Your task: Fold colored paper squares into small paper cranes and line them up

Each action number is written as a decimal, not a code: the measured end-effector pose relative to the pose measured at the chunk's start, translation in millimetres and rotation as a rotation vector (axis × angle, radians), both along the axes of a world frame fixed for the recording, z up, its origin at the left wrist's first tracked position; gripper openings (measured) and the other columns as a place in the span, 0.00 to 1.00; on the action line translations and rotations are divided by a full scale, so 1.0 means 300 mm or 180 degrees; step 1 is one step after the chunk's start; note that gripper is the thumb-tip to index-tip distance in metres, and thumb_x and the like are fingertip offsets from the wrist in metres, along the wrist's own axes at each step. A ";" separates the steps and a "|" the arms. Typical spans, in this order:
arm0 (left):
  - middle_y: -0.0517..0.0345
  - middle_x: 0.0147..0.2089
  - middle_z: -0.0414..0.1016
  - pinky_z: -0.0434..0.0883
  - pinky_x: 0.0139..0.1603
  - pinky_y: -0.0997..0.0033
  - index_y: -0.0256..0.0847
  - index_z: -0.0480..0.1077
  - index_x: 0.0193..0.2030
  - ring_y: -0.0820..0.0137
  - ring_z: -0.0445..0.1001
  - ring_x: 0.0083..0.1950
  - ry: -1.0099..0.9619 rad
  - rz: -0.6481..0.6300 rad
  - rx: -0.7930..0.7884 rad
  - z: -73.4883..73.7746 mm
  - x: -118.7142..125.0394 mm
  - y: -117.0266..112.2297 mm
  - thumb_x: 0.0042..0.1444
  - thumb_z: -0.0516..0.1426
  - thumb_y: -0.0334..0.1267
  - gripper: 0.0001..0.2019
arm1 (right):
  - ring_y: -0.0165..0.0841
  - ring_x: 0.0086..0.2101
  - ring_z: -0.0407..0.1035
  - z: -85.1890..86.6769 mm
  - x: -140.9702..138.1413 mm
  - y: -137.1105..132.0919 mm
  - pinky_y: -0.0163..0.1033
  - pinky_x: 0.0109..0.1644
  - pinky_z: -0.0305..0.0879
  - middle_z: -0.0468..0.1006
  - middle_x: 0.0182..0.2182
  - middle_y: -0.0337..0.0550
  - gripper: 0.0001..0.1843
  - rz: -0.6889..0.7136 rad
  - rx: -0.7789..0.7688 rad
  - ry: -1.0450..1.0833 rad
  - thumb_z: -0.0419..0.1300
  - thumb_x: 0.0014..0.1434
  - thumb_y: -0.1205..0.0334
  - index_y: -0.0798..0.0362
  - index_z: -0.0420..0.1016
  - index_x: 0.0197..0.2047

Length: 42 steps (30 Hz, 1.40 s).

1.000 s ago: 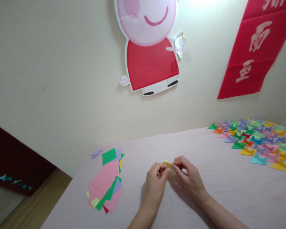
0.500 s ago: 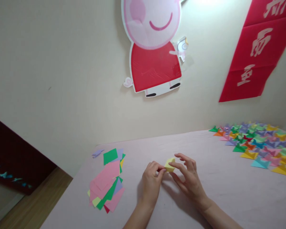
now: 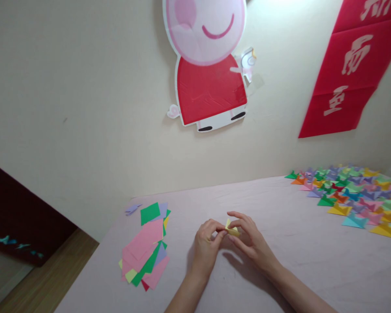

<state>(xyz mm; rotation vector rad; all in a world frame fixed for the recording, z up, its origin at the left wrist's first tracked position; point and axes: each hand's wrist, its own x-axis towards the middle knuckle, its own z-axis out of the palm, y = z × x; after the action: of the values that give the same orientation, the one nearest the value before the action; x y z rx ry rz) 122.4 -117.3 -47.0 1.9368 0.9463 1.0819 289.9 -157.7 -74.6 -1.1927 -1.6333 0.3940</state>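
Observation:
A small folded yellow paper (image 3: 231, 228) is pinched between both my hands just above the pink table (image 3: 280, 261). My left hand (image 3: 207, 250) grips its left side with curled fingers. My right hand (image 3: 249, 241) holds the right side, thumb under and fingers over the fold. Both hands sit near the table's middle, close to its front.
A loose stack of flat coloured paper squares (image 3: 146, 248) lies left of my hands. Several folded paper shapes (image 3: 355, 195) in many colours cover the table's far right. A lone purple folded piece (image 3: 132, 209) lies by the back left corner. The wall carries a cartoon cutout (image 3: 208, 65) and a red banner (image 3: 348, 65).
My right fingers have closed down over the yellow paper, which now looks flatter and more tightly folded. Both hands stay in about the same spot.

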 end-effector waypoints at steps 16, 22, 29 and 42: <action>0.58 0.32 0.75 0.68 0.37 0.71 0.40 0.72 0.33 0.67 0.72 0.35 -0.0174 0.0019 -0.0767 -0.047 0.027 0.002 0.59 0.58 0.42 0.09 | 0.32 0.31 0.64 0.009 -0.008 0.012 0.37 0.35 0.61 0.69 0.29 0.38 0.13 0.0192 -0.0663 0.1386 0.65 0.57 0.53 0.51 0.72 0.28; 0.58 0.35 0.75 0.65 0.45 0.67 0.42 0.72 0.31 0.64 0.70 0.41 0.0144 0.0200 -0.0416 -0.010 0.024 -0.023 0.59 0.57 0.40 0.07 | 0.33 0.32 0.67 0.003 -0.025 0.007 0.36 0.35 0.64 0.74 0.31 0.39 0.16 0.0309 -0.0991 0.1483 0.65 0.56 0.48 0.52 0.74 0.37; 0.62 0.35 0.73 0.64 0.38 0.72 0.42 0.69 0.38 0.68 0.68 0.36 -0.0051 -0.0047 -0.0869 -0.037 0.052 -0.034 0.56 0.60 0.40 0.06 | 0.31 0.27 0.64 0.020 -0.020 0.010 0.37 0.31 0.60 0.71 0.24 0.37 0.22 0.0242 -0.1182 0.1933 0.68 0.51 0.42 0.53 0.71 0.28; 0.63 0.29 0.70 0.62 0.34 0.73 0.42 0.68 0.33 0.70 0.67 0.31 0.0276 -0.0158 -0.0910 -0.026 0.061 -0.053 0.62 0.54 0.43 0.09 | 0.32 0.28 0.62 0.021 -0.027 0.004 0.37 0.32 0.59 0.70 0.24 0.37 0.23 0.0209 -0.1080 0.1771 0.64 0.55 0.39 0.52 0.72 0.28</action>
<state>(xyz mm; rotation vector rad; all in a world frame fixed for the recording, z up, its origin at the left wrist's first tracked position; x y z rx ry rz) 140.8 -133.1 -54.8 1.7719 1.0337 0.7921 281.7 -156.5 -68.2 -1.1405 -1.1467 0.9815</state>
